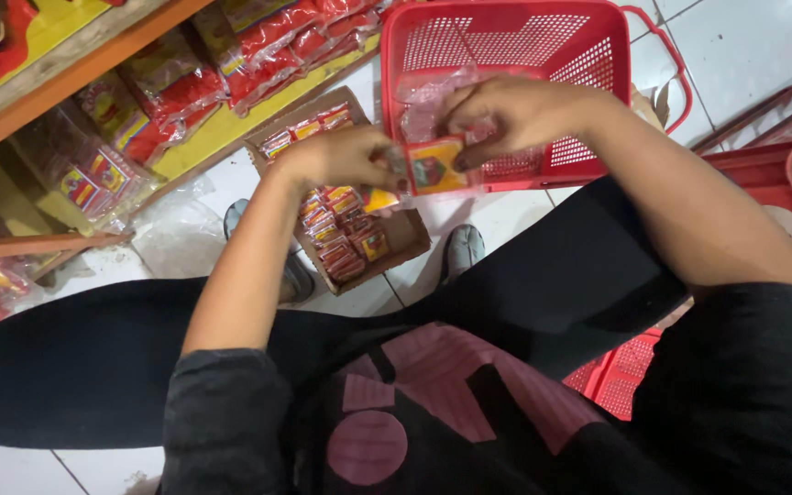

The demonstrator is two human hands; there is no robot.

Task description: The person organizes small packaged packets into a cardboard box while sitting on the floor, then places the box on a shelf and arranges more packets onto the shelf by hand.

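Both hands meet just in front of the red basket (pixel 506 37), over its near rim. Her left hand (pixel 341 158) pinches the left edge of a small red-and-yellow packet (pixel 436 167), fingers closed tight on it; the right hand (pixel 506 110) closes on the packet's top right corner and also seems to gather a clear plastic bag (pixel 433 96) that lies against the basket's near wall. The packet faces up toward the camera, its long axis running roughly left to right, parallel to the basket's near rim, tilted slightly.

Just left of the basket, a flat cardboard box (pixel 405 234) on the floor holds rows of similar packets (pixel 336 229). Farther left of the basket, a shelf (pixel 203 137) carries red bagged goods.

Risk, as I judge it: the grip is by edges only, so the packet could slip and drop beside the basket onto the tiles; the thin bag may also crumple shut or tear if pulled against the rim.
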